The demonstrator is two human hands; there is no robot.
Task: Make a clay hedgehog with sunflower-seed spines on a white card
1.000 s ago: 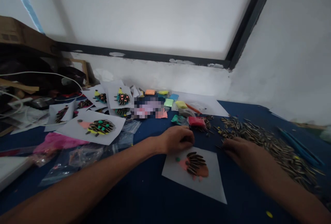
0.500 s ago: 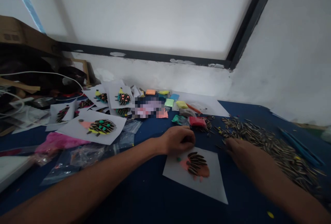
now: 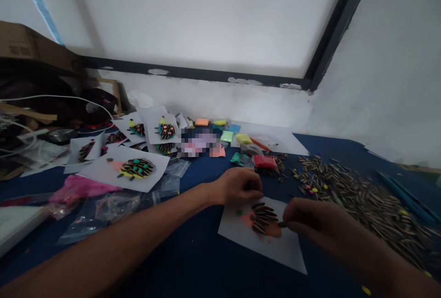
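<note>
A clay hedgehog [image 3: 272, 229] in pink and orange, with dark striped seeds for spines, lies on a white sheet of paper [image 3: 241, 229]. My left hand [image 3: 241, 185] rests at the sheet's top edge with its fingers curled closed; whatever they hold, if anything, is hidden. Between the thumb and forefinger of my right hand [image 3: 310, 217] is a sunflower seed [image 3: 282, 225], its tip at the right end of the orange body. Right of this hand spreads a heap of sunflower seeds [image 3: 372, 201], with small yellow and pink bits among them.
Finished-looking hedgehog sheets [image 3: 134, 169] lie at the left, above clear plastic bags [image 3: 117, 206]. Packets of coloured clay, one red [image 3: 264, 162], stand behind my hands. A blue flat item [image 3: 406, 197] lies beyond the seeds. A cardboard box [image 3: 34, 47] is at the far left.
My right hand has moved from the seed heap leftward and nearer to the clay hedgehog, bringing a sunflower seed to its right end. My left hand has stayed at the sheet's top edge.
</note>
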